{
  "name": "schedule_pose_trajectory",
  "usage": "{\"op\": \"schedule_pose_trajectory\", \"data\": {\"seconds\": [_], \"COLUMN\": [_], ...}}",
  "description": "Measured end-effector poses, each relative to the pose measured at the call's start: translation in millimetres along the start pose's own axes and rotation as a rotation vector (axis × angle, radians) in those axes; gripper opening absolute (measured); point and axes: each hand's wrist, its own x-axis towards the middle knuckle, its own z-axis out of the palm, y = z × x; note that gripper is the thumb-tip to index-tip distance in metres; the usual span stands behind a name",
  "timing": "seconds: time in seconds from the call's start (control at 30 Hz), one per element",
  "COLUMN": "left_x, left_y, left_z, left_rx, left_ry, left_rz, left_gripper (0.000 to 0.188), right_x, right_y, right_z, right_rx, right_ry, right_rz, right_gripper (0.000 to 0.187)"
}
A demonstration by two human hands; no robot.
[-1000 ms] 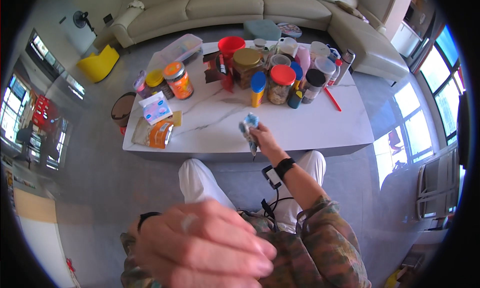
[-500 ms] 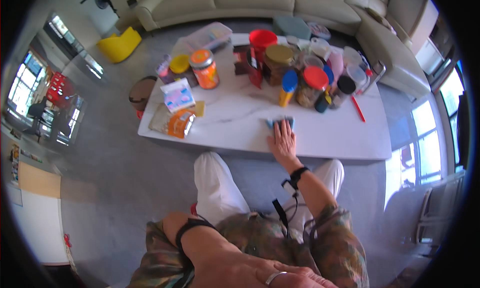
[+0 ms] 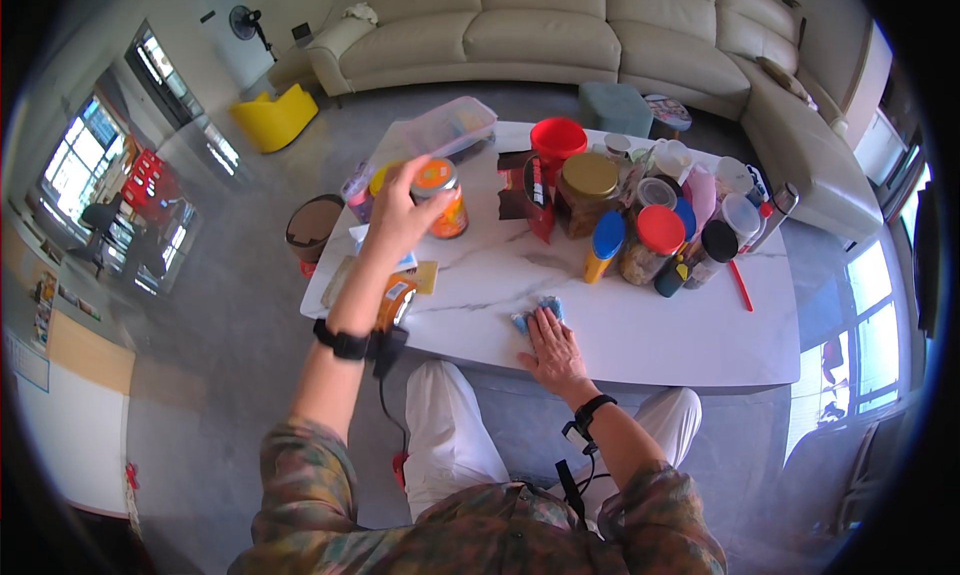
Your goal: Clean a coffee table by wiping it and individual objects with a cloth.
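Observation:
My left hand [image 3: 403, 213] is over the orange jar [image 3: 444, 215] with the metal lid at the table's left. Its thumb and fingers are spread beside the lid; whether they touch it is hard to tell. My right hand [image 3: 556, 353] lies flat, fingers stretched out, on a crumpled blue cloth [image 3: 549, 307] at the table's front edge. Under and beside my left forearm, partly hidden, are a white-and-blue pack [image 3: 405, 259], an orange packet [image 3: 396, 301] and a flat yellowish piece [image 3: 425, 277].
Jars and bottles crowd the white marble-look table [image 3: 470, 320] at the right and back, including a red-lidded jar [image 3: 655, 250], a blue-capped yellow bottle [image 3: 604, 245] and a red container [image 3: 558, 145]. A red stick [image 3: 741, 285] lies nearby. A clear plastic box [image 3: 452, 127] is at the back left.
My left hand has gone from near my body out to the orange jar. My right hand and the cloth have shifted slightly left along the table. The view has tilted up.

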Motion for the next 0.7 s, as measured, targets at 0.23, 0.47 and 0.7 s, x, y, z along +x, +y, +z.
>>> {"op": "schedule_pose_trajectory", "data": {"seconds": [0.23, 0.47, 0.7], "left_x": [49.5, 60.0, 35.7], "left_y": [-106.5, -119.9, -74.9], "left_z": [72.0, 88.8, 69.6], "left_rx": [0.549, 0.743, 0.660], "left_ry": [-0.109, -0.149, -0.131], "left_rz": [-0.229, -0.270, -0.134], "left_gripper": [0.098, 0.095, 0.090], "right_x": [0.8, 1.4, -4.9], "right_y": [-0.9, -1.8, 2.6], "right_z": [-1.5, -6.7, 4.4], "right_rx": [0.019, 0.059, 0.057], "right_ry": [-0.043, -0.011, 0.126], "right_rz": [0.026, -0.001, -0.020], "right_gripper": [0.073, 0.068, 0.050]}}
